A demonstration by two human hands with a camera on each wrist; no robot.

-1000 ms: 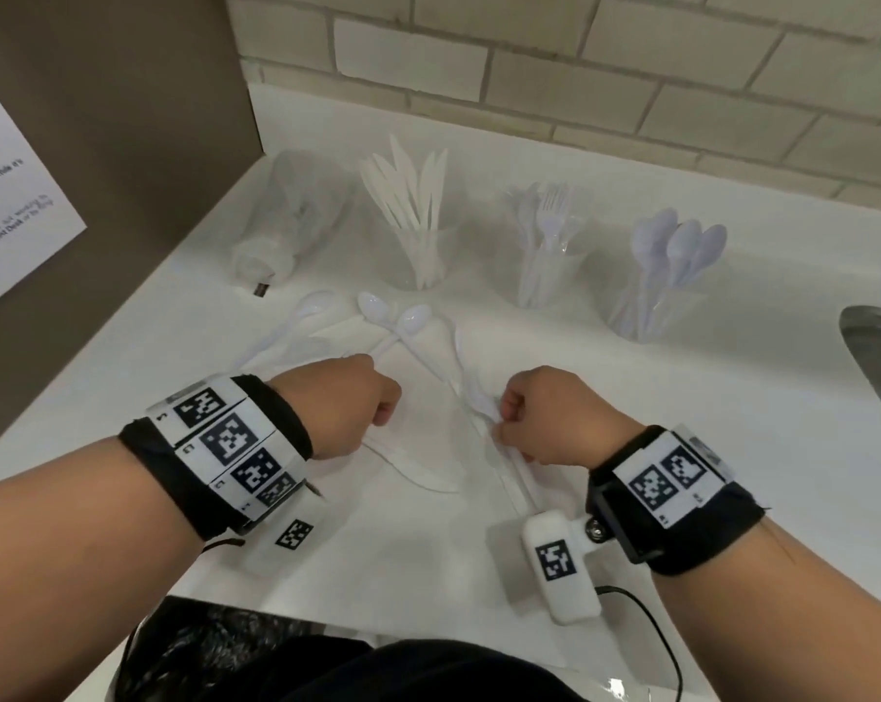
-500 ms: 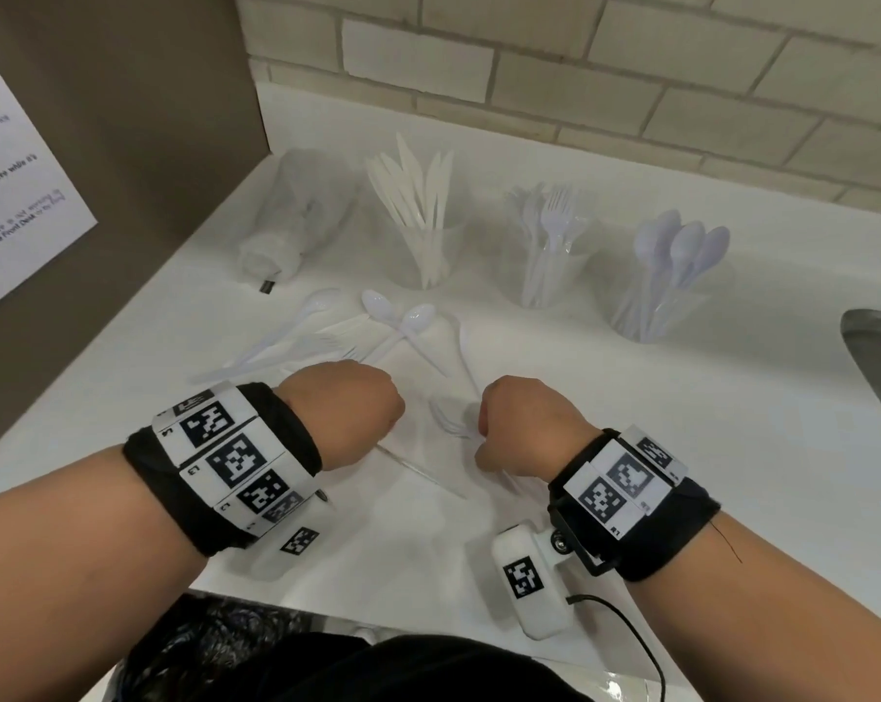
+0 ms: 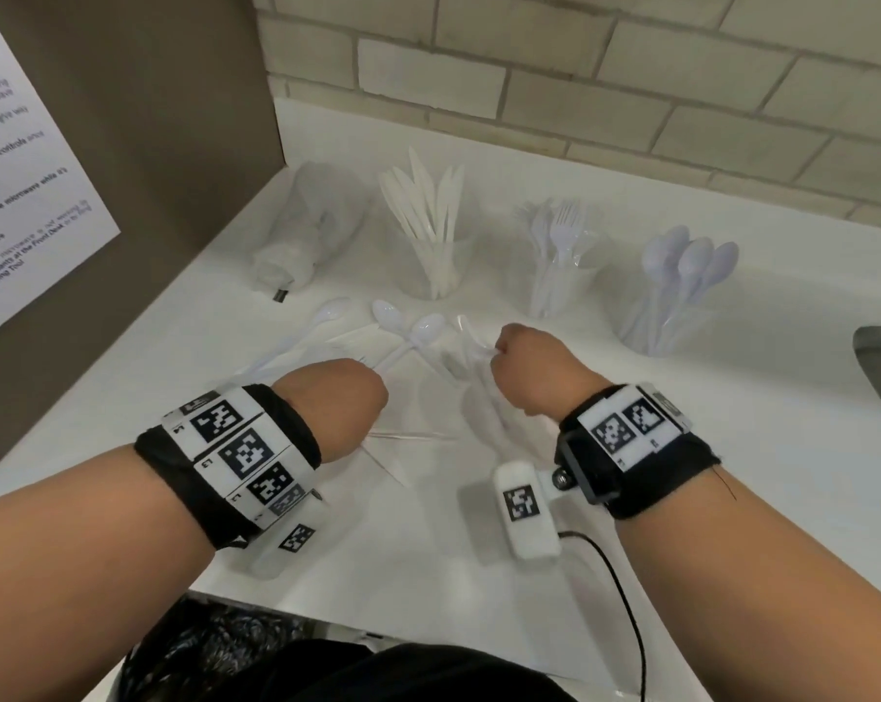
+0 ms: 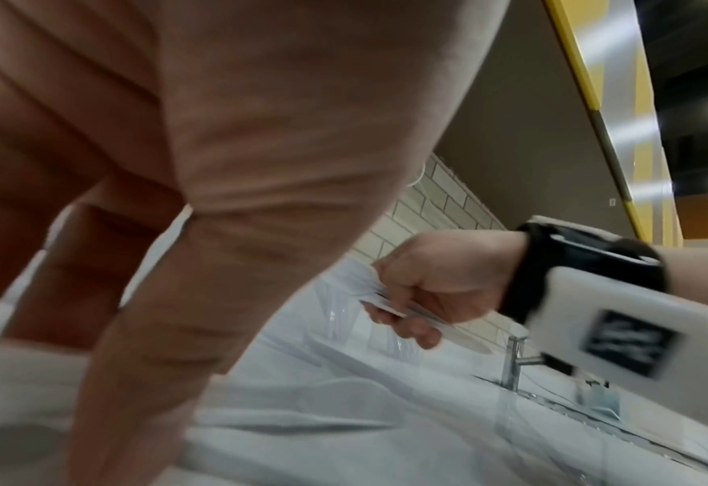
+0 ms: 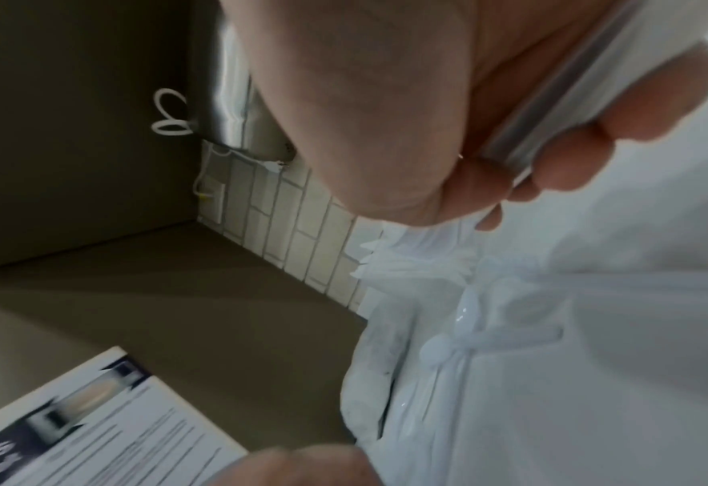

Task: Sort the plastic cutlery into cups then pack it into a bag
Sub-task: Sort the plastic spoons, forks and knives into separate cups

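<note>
Above the white worktop (image 3: 681, 448), your right hand (image 3: 534, 369) curls its grip around a bundle of white plastic cutlery (image 4: 390, 301). The spoon cup (image 3: 666, 316) stands at its two o'clock, the fork cup (image 3: 560, 276) at twelve. Your left hand (image 3: 337, 402) reaches down among loose cutlery (image 3: 403, 329); I cannot tell whether it grips anything.
</note>
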